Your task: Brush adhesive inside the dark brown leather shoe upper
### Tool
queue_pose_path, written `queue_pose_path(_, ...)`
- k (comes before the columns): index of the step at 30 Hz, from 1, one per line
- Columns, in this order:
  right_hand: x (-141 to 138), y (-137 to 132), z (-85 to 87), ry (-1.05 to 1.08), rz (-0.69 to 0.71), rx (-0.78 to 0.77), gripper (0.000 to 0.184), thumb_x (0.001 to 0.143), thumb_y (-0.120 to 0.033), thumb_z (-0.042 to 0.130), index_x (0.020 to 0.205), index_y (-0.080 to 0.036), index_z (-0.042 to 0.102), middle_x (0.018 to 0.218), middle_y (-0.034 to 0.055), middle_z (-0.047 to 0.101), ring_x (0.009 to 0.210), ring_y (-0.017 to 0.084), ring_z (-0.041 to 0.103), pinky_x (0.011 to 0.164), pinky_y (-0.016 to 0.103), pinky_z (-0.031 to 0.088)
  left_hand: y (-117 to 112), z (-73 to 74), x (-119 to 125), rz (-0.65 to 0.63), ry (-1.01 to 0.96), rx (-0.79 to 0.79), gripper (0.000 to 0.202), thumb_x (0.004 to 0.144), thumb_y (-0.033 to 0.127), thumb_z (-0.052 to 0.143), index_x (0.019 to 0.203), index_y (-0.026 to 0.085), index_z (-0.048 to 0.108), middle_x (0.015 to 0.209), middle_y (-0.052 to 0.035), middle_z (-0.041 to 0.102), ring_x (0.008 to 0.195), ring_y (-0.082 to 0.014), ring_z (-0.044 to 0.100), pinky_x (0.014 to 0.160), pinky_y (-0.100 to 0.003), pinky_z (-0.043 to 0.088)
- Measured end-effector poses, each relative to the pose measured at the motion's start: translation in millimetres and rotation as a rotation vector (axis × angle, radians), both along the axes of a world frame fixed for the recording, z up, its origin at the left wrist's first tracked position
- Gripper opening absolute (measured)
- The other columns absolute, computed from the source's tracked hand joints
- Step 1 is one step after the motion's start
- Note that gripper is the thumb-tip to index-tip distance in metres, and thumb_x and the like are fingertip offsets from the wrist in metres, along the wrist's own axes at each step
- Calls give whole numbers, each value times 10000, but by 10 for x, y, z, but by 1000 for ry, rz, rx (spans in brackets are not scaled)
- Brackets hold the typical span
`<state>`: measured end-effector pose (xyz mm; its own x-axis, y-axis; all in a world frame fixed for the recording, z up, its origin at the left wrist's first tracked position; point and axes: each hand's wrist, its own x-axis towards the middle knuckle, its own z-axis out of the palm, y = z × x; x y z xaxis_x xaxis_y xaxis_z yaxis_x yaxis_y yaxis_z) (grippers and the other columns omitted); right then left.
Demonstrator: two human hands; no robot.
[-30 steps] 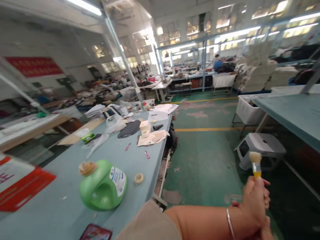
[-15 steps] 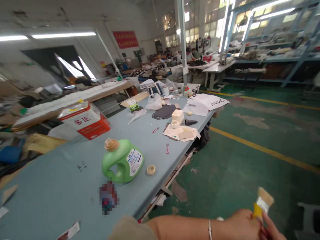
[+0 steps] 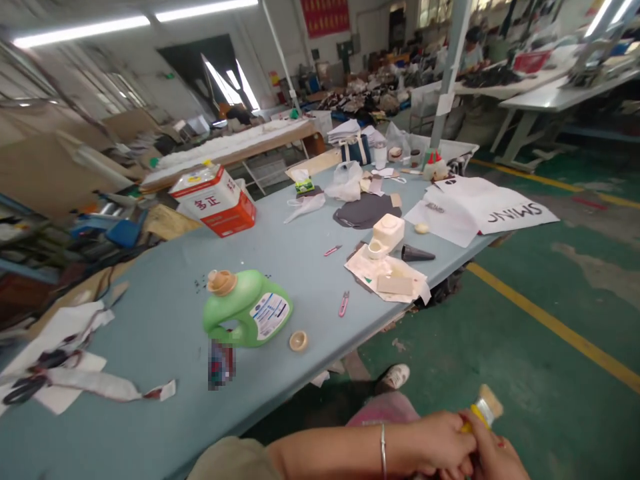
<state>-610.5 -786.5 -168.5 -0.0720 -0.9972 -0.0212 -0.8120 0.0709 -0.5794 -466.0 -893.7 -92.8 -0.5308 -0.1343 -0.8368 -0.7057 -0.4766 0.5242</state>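
Observation:
A paintbrush [image 3: 487, 405] with a yellow handle and pale bristles points up and right, above the floor at the lower right. My left hand [image 3: 443, 437] is closed around its handle, and a silver bangle circles that wrist. My right hand [image 3: 497, 457] presses against the left, its fingers closed on the handle too; the lower handle is hidden between them. On the table [image 3: 170, 320] stand a green jug [image 3: 247, 307] with a tan neck and, beside it, a small round tan cap [image 3: 299, 341]. Pink thread snips [image 3: 344, 304] lie farther right.
A red and white box [image 3: 215, 200] stands at the table's far left. Fabric strips and black scissors [image 3: 24, 390] lie at near left. An opened white container [image 3: 388, 232], a dark cone [image 3: 417, 253] and printed sheets [image 3: 515, 207] occupy the right side. A shoe [image 3: 396, 376] shows below the edge.
The view has swung right and down, bringing the scissors and strips into sight. Both hands, still together on the paintbrush, appear farther left in the picture.

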Motion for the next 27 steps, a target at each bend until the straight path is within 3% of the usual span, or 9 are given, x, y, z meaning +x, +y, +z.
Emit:
queue_pose_path(4,-168,-608,119,101,-168,57,338,855,-241,437,1126,-172,626,757,98,773,634,287,741,602,349,574,-743,-28,-254,-227,5,-72,474,1018,418,293,650,213,512,497,5,499,443,-163,487,531,-285,390)
queue_pose_path(7,-270,-989,275,188,-227,155,349,922,-280,388,1133,-145,631,713,118,755,605,311,730,598,383,566,-1250,-83,-433,-466,85,-352,483,977,386,413,531,214,485,419,-3,418,547,-207,554,631,-321,438)
queue_pose_path(9,-300,-1222,357,268,-238,195,371,938,-283,368,1140,-132,641,688,133,744,594,326,725,608,406,562,-1520,-107,-512,-525,112,-456,512,957,364,442,468,212,458,392,-13,393,571,-221,570,661,-337,451)
queue_pose_path(12,-284,-1551,426,279,-198,220,344,912,-259,389,1118,-148,642,687,131,742,612,317,730,611,386,547,-1798,-115,-553,-344,41,-202,522,985,433,369,529,210,486,424,-15,467,458,-186,511,553,-308,415)
queue_pose_path(15,-227,-1837,466,225,-150,272,337,890,-289,444,1164,-163,594,705,115,745,634,302,732,594,348,522,-1972,-98,-522,-55,79,108,423,1001,416,344,638,224,446,413,50,376,343,-119,343,452,-234,265)
queue_pose_path(18,-169,-2056,504,230,-180,315,329,908,-295,437,1196,-177,545,709,101,743,634,292,729,595,331,494,-2127,-61,-454,104,216,196,362,1002,373,368,673,230,410,422,92,315,330,-85,265,435,-214,219)
queue_pose_path(21,-130,-2206,530,279,-185,308,277,933,-247,401,1167,-198,540,702,89,733,644,290,725,587,323,452,-2292,-33,-378,101,236,35,373,975,358,431,632,210,441,463,71,410,374,-81,363,459,-224,308)
queue_pose_path(27,-95,-2326,435,311,-192,333,278,932,-208,379,1166,-201,528,668,81,714,646,295,718,591,323,420,-2543,-124,-277,-141,251,-158,398,952,354,442,598,189,523,509,41,509,447,-94,476,510,-230,387)
